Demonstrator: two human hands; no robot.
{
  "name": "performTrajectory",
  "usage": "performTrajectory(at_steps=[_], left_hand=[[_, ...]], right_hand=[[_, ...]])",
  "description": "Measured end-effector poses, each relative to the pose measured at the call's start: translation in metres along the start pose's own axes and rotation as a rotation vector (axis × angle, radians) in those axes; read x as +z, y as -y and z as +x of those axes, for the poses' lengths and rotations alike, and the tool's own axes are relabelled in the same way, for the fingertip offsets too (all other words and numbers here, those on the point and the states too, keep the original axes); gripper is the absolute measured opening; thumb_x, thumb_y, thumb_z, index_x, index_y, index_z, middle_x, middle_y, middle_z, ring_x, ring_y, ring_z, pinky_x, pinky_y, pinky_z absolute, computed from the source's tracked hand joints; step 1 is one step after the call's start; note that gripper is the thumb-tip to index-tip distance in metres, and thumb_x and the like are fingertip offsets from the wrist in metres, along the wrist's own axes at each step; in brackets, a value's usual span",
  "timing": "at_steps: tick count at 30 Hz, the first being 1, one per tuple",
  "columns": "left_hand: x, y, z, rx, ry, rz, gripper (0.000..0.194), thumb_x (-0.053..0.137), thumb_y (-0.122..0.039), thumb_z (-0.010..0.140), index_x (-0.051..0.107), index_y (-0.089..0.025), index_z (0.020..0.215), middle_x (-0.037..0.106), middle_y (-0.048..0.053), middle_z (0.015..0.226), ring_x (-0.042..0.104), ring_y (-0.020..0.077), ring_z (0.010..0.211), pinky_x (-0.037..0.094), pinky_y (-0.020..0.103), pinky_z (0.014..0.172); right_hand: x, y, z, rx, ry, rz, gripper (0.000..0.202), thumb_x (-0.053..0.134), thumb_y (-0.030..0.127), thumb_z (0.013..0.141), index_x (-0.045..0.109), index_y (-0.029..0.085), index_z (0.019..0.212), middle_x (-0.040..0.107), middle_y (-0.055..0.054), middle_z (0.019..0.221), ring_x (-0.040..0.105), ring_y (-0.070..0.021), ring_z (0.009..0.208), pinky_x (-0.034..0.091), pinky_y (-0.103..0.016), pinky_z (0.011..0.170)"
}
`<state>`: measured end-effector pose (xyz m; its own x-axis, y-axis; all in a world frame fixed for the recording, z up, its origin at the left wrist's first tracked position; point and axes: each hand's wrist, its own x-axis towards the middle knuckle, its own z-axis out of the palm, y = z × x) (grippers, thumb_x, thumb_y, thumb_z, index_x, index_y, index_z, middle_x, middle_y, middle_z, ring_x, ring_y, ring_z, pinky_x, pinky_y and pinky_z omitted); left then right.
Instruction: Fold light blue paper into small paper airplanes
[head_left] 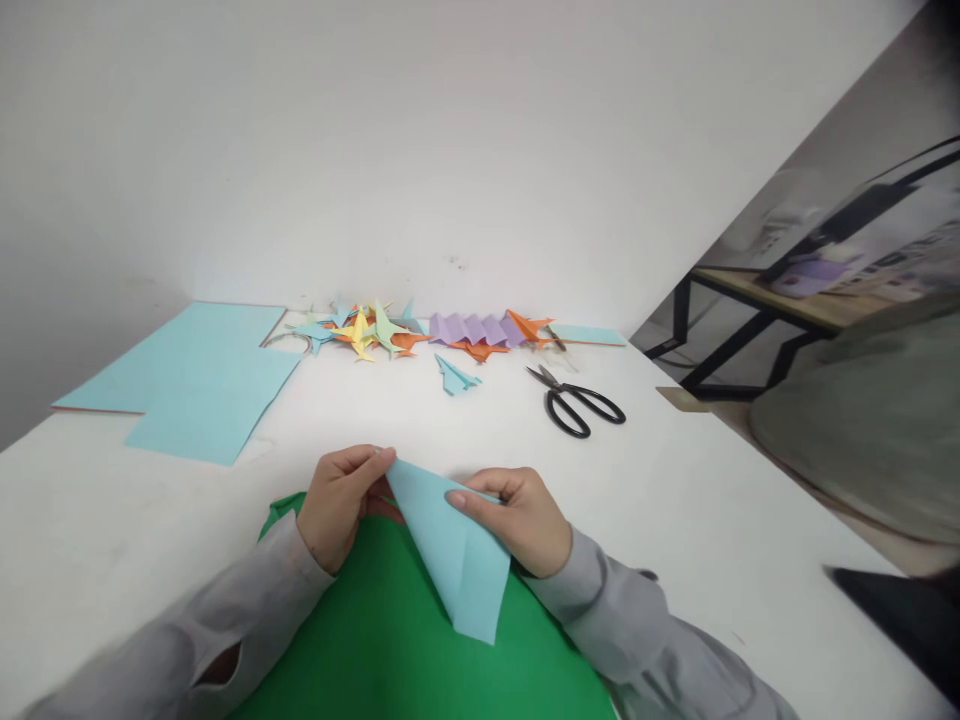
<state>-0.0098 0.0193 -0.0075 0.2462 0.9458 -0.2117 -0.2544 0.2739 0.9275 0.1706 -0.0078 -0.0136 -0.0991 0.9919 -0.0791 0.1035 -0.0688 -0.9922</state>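
Observation:
A folded sheet of light blue paper (450, 540) hangs between my two hands, its pointed corner up at the left and its wider end low over the green cloth (360, 620). My left hand (349, 500) pinches the pointed corner between thumb and finger. On the upper right edge, my right hand (521, 515) grips the paper, thumb on the near face and fingers behind it. A crease runs down the lower part of the paper. The fingers behind the sheet are partly hidden.
Black-handled scissors (577, 400) and a small blue folded-paper plane (455, 375) lie beyond my hands. Light blue sheets (202, 370) are at the left. Along the wall sit several colourful origami pieces (367, 330) and a pleated purple paper (476, 330).

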Motion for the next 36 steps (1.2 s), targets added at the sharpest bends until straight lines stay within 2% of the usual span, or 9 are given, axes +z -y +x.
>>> performTrajectory(at_steps=[5,20,36], left_hand=[[-0.0004,-0.0007,0.0,-0.003,-0.002,0.006,0.025,0.063,-0.036,0.068,0.059,-0.013,0.057,0.057,-0.001,0.048,0.054,0.0127,0.046,0.049,0.026,0.042],[-0.0009,-0.0006,-0.0007,0.048,-0.004,0.056,0.027,0.064,-0.038,0.066,0.061,-0.013,0.058,0.056,0.0,0.05,0.055,0.0141,0.049,0.05,0.027,0.043],[-0.0004,-0.0005,-0.0017,0.029,-0.036,0.041,0.031,0.064,-0.039,0.066,0.057,-0.014,0.049,0.054,-0.001,0.044,0.052,0.0132,0.042,0.048,0.027,0.042]], right_hand=[[-0.0024,-0.0013,0.0011,0.051,0.014,0.039,0.026,0.071,0.039,0.059,0.067,0.014,0.058,0.06,0.0,0.048,0.049,-0.0092,0.042,0.038,-0.021,0.04],[-0.0028,-0.0015,0.001,0.013,-0.002,-0.013,0.028,0.07,0.041,0.059,0.066,0.014,0.057,0.06,-0.002,0.049,0.049,-0.0103,0.043,0.038,-0.021,0.039],[-0.0019,-0.0037,0.0007,0.0,0.039,-0.031,0.029,0.068,0.042,0.062,0.067,0.013,0.059,0.061,-0.002,0.051,0.049,-0.0102,0.043,0.038,-0.021,0.038]])
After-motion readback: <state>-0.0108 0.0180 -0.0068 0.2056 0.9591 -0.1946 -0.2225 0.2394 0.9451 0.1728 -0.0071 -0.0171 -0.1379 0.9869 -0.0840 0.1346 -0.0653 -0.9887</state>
